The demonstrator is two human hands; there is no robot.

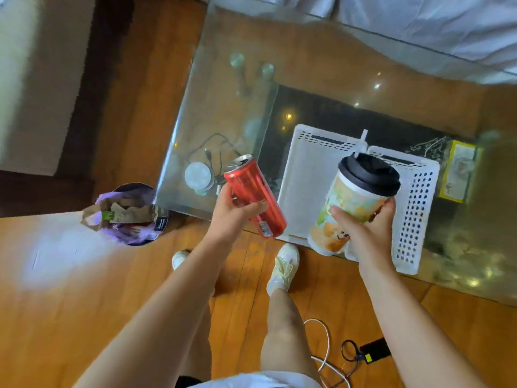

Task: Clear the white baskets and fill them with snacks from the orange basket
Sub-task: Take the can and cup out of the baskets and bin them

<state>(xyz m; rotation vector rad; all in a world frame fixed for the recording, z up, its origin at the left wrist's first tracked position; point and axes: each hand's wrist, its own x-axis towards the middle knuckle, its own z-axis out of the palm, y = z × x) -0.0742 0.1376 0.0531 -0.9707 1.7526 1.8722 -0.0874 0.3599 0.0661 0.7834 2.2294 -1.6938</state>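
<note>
My left hand (pixel 237 214) grips a tall red drink can (pixel 251 189), tilted, above the near left corner of the glass table. My right hand (pixel 366 231) holds a printed paper cup (pixel 355 197) with a black lid and a white straw, lifted over the white baskets. Two white baskets stand side by side on the table: the left one (pixel 305 169) shows a bare floor, the right one (pixel 416 203) has a perforated wall. No orange basket is in view.
The glass table (pixel 321 65) carries a round white disc with a black cable (pixel 200 175) and a yellow box (pixel 458 172). A bin (pixel 128 214) with a purple liner and crumpled paper bag stands on the wooden floor at the left. Cables and a charger (pixel 372 351) lie near my feet.
</note>
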